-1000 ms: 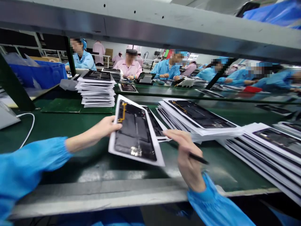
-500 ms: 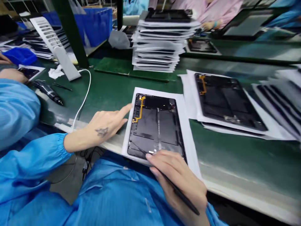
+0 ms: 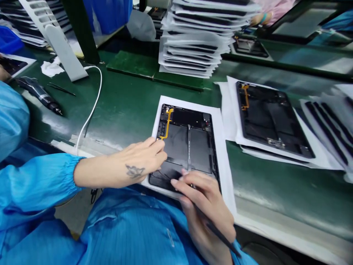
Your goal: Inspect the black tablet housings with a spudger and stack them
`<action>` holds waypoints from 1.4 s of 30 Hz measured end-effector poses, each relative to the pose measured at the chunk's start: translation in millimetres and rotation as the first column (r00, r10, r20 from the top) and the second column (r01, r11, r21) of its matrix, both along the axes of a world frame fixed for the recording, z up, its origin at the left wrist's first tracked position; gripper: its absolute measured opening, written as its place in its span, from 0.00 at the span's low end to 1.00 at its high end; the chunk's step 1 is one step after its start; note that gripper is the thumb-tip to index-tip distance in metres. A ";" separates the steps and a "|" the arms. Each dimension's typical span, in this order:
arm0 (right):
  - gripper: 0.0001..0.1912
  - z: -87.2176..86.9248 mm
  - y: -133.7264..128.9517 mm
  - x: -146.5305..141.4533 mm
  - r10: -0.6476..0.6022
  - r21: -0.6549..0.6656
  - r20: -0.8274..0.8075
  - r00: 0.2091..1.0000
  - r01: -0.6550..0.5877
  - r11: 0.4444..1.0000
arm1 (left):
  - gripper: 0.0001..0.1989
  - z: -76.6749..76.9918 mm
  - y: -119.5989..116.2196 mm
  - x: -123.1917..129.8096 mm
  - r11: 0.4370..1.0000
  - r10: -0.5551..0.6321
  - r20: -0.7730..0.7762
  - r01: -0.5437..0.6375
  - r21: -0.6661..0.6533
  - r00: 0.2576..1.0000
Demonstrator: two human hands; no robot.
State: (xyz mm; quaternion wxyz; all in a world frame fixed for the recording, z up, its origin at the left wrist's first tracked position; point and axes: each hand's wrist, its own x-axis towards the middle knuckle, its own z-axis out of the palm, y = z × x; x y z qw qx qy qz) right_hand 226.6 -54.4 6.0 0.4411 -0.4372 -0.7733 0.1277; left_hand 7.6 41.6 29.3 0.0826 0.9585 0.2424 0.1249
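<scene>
An opened tablet (image 3: 176,147) with black innards lies on a white sheet (image 3: 226,176) in front of me. An orange flex cable (image 3: 168,125) runs down its upper left side. My left hand (image 3: 146,156) is over the tablet's left edge, by the cable's lower end, with fingers bent and together; its fingertips are hidden. My right hand (image 3: 205,202) grips black tweezers (image 3: 222,235) like a pen. The tweezers' tips point left over the lower part of the tablet, and the fingers sit close above its surface.
Another opened tablet (image 3: 270,117) lies on sheets to the right, beside a stack (image 3: 328,129). Behind stands a tall pile of sheet-wrapped panels (image 3: 190,48). At left are an electric screwdriver (image 3: 41,95), a white stand (image 3: 59,48), a white cable (image 3: 91,114) and a co-worker's sleeve (image 3: 12,117).
My left hand has moved right onto the tablet's left edge, its pointing finger now bent. My right hand still holds the tweezers at the lower part. The view has shifted slightly.
</scene>
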 end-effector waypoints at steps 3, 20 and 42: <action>0.18 -0.5 3.4 -0.4 0.035 0.066 -0.023 0.999 -0.034 0.997 | 0.07 -3.3 -8.4 2.9 0.999 -0.018 0.047 0.020 -0.036 0.999; 0.13 -11.1 20.4 -22.1 0.103 -0.054 0.032 0.994 -0.101 0.993 | 0.07 -24.2 -61.3 6.5 0.942 0.334 0.609 -0.238 -0.236 0.719; 0.17 -11.9 19.3 -9.8 0.164 0.106 0.268 0.949 -0.199 0.974 | 0.05 -21.3 -54.1 -6.1 0.970 0.223 0.315 -0.243 0.026 0.922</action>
